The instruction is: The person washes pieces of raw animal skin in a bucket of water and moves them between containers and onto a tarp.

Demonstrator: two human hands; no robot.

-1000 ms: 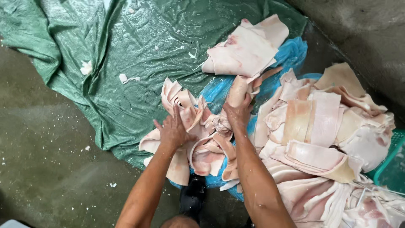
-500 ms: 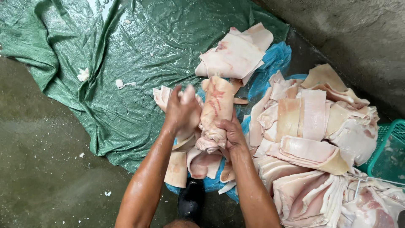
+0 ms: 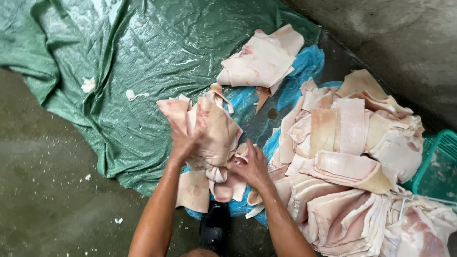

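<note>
My left hand [image 3: 183,143] grips a large floppy slab of pale pink pork skin [image 3: 216,128] and holds it up over a small heap of similar pieces. My right hand [image 3: 250,166] presses on the lower pieces of that heap [image 3: 223,188], just below the lifted slab. The heap lies on blue plastic sheet [image 3: 247,97] at the edge of a green tarpaulin [image 3: 143,62]. To the right is a big pile of stacked pork skin slabs [image 3: 347,162].
A separate flat stack of skin pieces [image 3: 262,59] lies further back on the tarpaulin. Small white scraps [image 3: 88,85] dot the tarpaulin and wet concrete floor [image 3: 47,200]. A green plastic crate [image 3: 435,166] stands at the right edge. A black boot [image 3: 214,228] shows between my arms.
My left hand has taken over the slab and lifted it leftward. My right hand let go of it and dropped down onto the lower pieces of the heap.
</note>
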